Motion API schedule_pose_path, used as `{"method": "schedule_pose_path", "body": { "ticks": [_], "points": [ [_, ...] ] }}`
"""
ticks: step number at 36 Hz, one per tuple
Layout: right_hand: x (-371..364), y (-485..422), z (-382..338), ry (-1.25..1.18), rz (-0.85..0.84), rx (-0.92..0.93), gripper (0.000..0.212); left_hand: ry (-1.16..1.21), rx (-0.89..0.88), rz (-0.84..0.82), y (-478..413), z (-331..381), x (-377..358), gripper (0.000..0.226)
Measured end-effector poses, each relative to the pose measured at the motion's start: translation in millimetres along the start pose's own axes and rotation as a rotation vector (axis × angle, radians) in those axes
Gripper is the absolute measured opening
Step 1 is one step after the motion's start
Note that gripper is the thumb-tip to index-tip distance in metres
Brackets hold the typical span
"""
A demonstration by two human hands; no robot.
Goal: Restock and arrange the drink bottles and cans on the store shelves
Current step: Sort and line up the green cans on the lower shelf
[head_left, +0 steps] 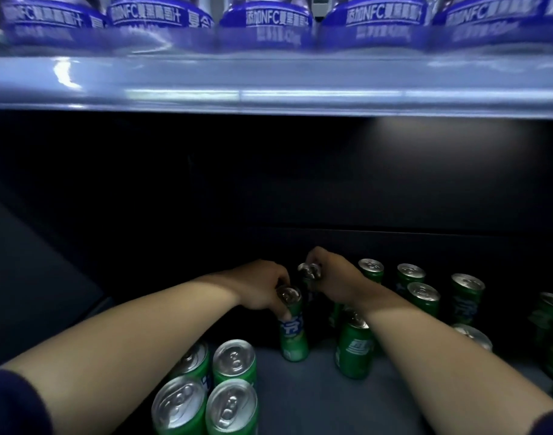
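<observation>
Both arms reach deep into a dark lower shelf (319,390). My left hand (259,287) grips a slim green can (294,334) near its top; the can stands upright on the shelf floor. My right hand (334,277) grips a second green can (309,273) by its rim, slightly farther back; its body is mostly hidden behind the hand and the first can. Another green can (353,350) stands just under my right wrist.
Several green cans (234,362) cluster at the front left, and more green cans (422,296) stand in loose rows to the right. Above, a pale shelf edge (275,95) carries a row of blue-labelled bottles (265,23). The shelf's back is dark.
</observation>
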State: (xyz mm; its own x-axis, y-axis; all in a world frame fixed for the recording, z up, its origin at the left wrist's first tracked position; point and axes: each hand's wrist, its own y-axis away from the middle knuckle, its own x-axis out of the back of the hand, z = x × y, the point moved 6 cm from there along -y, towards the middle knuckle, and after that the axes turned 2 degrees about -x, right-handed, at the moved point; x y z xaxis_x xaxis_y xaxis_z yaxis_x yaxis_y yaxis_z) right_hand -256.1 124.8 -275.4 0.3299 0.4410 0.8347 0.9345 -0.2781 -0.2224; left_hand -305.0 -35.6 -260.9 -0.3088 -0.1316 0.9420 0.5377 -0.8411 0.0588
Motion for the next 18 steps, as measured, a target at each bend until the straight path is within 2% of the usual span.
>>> {"method": "schedule_pose_path", "body": {
  "ticks": [10, 15, 18],
  "points": [
    [16, 67, -5, 0.028, -0.067, -0.066, 0.033, -0.165, 0.108, -0.116, 39, 23, 1, 0.065],
    [22, 105, -15, 0.018, -0.067, 0.006, 0.039, -0.243, 0.136, -0.149, 54, 37, -4, 0.07],
    [24, 128, -20, -0.001, -0.065, 0.033, 0.039, -0.211, 0.151, -0.138, 64, 43, -7, 0.067]
  ]
}}
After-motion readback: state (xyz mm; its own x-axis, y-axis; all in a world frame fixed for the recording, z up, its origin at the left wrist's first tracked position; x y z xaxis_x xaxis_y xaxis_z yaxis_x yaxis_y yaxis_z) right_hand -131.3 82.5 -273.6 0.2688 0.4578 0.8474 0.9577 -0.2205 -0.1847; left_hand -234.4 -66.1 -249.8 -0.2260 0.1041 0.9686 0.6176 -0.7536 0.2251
